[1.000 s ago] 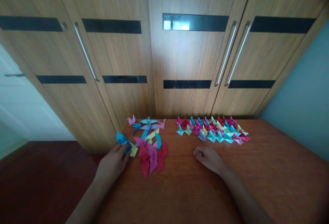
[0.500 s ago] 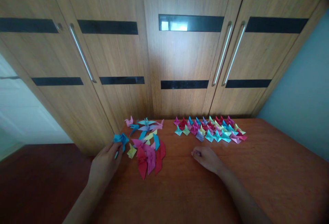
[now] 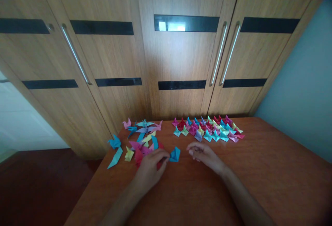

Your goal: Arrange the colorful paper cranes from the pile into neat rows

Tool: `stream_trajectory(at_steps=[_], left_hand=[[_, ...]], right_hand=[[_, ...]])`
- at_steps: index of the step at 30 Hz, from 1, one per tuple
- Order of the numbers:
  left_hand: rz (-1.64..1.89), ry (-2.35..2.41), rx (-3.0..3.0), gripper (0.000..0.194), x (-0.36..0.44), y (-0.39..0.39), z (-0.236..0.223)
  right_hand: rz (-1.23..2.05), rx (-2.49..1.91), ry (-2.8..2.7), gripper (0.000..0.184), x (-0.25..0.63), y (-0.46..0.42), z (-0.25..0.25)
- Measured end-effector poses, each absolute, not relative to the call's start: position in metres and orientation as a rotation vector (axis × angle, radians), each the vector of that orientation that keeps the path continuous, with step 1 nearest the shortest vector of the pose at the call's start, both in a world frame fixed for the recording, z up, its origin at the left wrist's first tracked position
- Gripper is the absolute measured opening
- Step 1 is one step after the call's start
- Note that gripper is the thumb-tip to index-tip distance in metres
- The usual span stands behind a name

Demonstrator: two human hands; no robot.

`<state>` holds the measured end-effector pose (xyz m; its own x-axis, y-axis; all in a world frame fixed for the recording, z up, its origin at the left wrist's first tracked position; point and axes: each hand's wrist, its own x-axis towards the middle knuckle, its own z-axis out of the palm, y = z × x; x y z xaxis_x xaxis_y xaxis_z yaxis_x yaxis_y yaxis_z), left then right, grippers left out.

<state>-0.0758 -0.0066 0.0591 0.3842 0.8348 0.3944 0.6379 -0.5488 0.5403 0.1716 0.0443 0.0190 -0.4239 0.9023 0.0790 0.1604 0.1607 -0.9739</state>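
Observation:
My left hand [image 3: 153,165] is closed in a pinch on one end of a blue origami crane [image 3: 175,154], just above the table. Most of the crane sticks out to the right of the fingertips. Facing it, a short way to the right, is my right hand [image 3: 204,154], its fingers loosely curled and apart, with nothing seen in them. Beneath and behind my left hand lies a loose pile of red and magenta paper cranes [image 3: 141,149], partly covered by the hand.
Rows of small colourful folded paper pieces [image 3: 207,131] stand at the back right of the brown table [image 3: 197,198]. More cranes lie at the left, among them a blue one [image 3: 114,142] and a yellow one [image 3: 129,154]. A wooden wardrobe [image 3: 181,60] rises behind the table.
My left hand has moved right from the table's left side, carrying a blue crane to the middle. My right hand has loosened from a fist. The view has shifted slightly.

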Motion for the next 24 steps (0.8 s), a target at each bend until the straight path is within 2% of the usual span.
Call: stream_trajectory(at_steps=[4,13,24], left_hand=[[0.893,1.195,2.309,0.018,-0.057,-0.003,0.044],[0.938,1.256,2.157,0.020,-0.038,0.012,0.029],[1.063,1.150,1.666,0.018,-0.033,0.015,0.004]], right_hand=[[1.361,-0.965,-1.755,0.039,0.167,0.044,0.013],[1.337,-0.957,-1.828,0.029,0.169,0.051,0.000],[1.367,-1.030,-1.723,0.038,0.174,0.058,-0.007]])
